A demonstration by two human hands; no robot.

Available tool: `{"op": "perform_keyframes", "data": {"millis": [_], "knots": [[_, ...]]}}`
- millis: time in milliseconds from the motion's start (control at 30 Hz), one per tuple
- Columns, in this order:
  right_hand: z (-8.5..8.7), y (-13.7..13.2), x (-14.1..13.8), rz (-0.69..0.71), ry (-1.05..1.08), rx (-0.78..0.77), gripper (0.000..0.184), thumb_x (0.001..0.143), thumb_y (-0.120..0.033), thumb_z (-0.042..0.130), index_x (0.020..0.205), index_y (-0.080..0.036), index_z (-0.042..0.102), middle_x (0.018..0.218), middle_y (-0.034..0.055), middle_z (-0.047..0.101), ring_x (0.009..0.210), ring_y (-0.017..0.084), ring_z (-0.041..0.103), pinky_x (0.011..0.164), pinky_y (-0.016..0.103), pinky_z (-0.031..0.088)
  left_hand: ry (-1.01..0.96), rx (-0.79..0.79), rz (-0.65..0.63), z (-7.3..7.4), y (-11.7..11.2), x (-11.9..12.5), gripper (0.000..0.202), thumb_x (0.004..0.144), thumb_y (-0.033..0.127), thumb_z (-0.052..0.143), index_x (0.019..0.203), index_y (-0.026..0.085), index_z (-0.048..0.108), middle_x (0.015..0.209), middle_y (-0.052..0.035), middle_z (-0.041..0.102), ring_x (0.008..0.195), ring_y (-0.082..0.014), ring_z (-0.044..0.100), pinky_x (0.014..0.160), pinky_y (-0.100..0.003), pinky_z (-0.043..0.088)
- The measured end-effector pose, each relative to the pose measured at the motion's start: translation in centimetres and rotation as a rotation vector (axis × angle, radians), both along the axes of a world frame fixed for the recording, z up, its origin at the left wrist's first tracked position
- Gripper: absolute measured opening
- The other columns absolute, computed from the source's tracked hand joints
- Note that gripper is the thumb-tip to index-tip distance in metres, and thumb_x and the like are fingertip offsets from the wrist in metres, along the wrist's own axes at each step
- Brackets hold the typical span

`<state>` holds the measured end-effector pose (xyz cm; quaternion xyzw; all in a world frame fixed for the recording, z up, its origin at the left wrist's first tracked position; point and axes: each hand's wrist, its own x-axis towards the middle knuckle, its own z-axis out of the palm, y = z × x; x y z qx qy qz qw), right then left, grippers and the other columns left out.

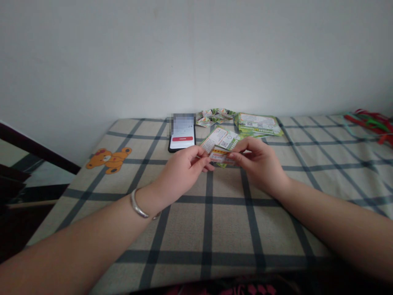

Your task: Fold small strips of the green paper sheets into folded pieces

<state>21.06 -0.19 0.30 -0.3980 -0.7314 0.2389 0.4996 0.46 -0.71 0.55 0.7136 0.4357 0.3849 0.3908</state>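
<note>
Both my hands meet over the middle of the checked cloth [215,221]. My left hand [181,172], a silver bangle on its wrist, pinches the left edge of a printed paper sheet [221,143] with green, white and yellow-red print. Its right side is pinched by my right hand [260,162], fingers closed on it. The sheet is held just above the cloth, partly folded or bent between the hands.
A phone [181,133] with a lit screen lies behind my left hand. A stack of similar green sheets [259,124] and several folded paper pieces [215,116] lie near the wall. Red and green strips [371,123] lie far right. A bear print [109,159] marks the cloth's left.
</note>
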Motion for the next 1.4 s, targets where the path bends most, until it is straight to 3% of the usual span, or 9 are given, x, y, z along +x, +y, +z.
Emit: {"op": "perform_keyframes", "data": {"millis": [200, 400, 700, 833, 967, 1200, 1400], "knots": [[0.21, 0.13, -0.09, 0.072, 0.188, -0.157, 0.022, 0.078, -0.034, 0.072, 0.072, -0.020, 0.057, 0.066, -0.0028, 0.059, 0.057, 0.009, 0.052, 0.051, 0.023, 0.043, -0.063, 0.075, 0.019, 0.30, -0.48, -0.07, 0.009, 0.088, 0.024, 0.057, 0.084, 0.016, 0.057, 0.081, -0.0028, 0.069, 0.078, -0.0144, 0.069, 0.072, -0.026, 0.056], [-0.02, 0.61, 0.15, 0.088, 0.197, -0.251, 0.027, 0.076, -0.041, 0.073, 0.073, -0.019, 0.058, 0.065, -0.0034, 0.058, 0.053, 0.008, 0.049, 0.049, 0.023, 0.041, -0.059, 0.129, 0.066, 0.17, -0.27, -0.14, 0.012, 0.085, 0.027, 0.061, 0.085, 0.016, 0.061, 0.083, -0.0023, 0.067, 0.076, -0.0134, 0.066, 0.068, -0.024, 0.053], [-0.27, 0.60, -0.05, 0.104, 0.276, -0.332, 0.026, 0.073, -0.038, 0.075, 0.074, -0.019, 0.057, 0.071, -0.0016, 0.062, 0.063, 0.010, 0.055, 0.057, 0.024, 0.046, -0.121, -0.040, 0.026, -0.25, -0.04, -0.20, 0.013, 0.084, 0.028, 0.061, 0.081, 0.015, 0.061, 0.082, -0.0031, 0.071, 0.076, -0.0140, 0.068, 0.072, -0.027, 0.054], [-0.25, 0.67, -0.01, 0.119, 0.180, -0.348, 0.023, 0.074, -0.036, 0.073, 0.073, -0.019, 0.058, 0.071, -0.0012, 0.062, 0.062, 0.011, 0.054, 0.057, 0.025, 0.044, -0.061, -0.001, 0.030, -0.29, 0.00, -0.07, 0.016, 0.081, 0.028, 0.064, 0.075, 0.016, 0.054, 0.076, -0.0002, 0.064, 0.070, -0.0120, 0.062, 0.063, -0.024, 0.049], [-0.25, 0.53, -0.03, 0.142, 0.066, -0.350, 0.021, 0.075, -0.035, 0.073, 0.073, -0.018, 0.060, 0.070, -0.0008, 0.063, 0.059, 0.011, 0.053, 0.056, 0.026, 0.042, -0.146, 0.086, 0.007, -0.23, 0.00, 0.08, 0.013, 0.081, 0.023, 0.063, 0.084, 0.017, 0.051, 0.082, 0.0021, 0.059, 0.074, -0.0094, 0.061, 0.066, -0.021, 0.050], [-0.49, 0.39, 0.02, 0.154, 0.043, -0.330, 0.021, 0.075, -0.035, 0.073, 0.073, -0.019, 0.060, 0.071, -0.0001, 0.064, 0.060, 0.012, 0.054, 0.056, 0.027, 0.043, -0.142, 0.107, 0.018, -0.14, -0.24, -0.07, 0.014, 0.084, 0.023, 0.061, 0.095, 0.018, 0.054, 0.084, 0.0007, 0.065, 0.074, -0.0102, 0.064, 0.066, -0.020, 0.052], [-0.71, 0.52, 0.01, 0.159, 0.033, -0.309, 0.022, 0.075, -0.035, 0.073, 0.073, -0.019, 0.059, 0.070, 0.0003, 0.064, 0.060, 0.012, 0.055, 0.056, 0.027, 0.044, -0.098, 0.072, 0.027, -0.06, -0.25, -0.05, 0.006, 0.083, 0.022, 0.061, 0.083, 0.016, 0.059, 0.078, 0.0004, 0.067, 0.065, -0.0093, 0.063, 0.060, -0.019, 0.052]]}}
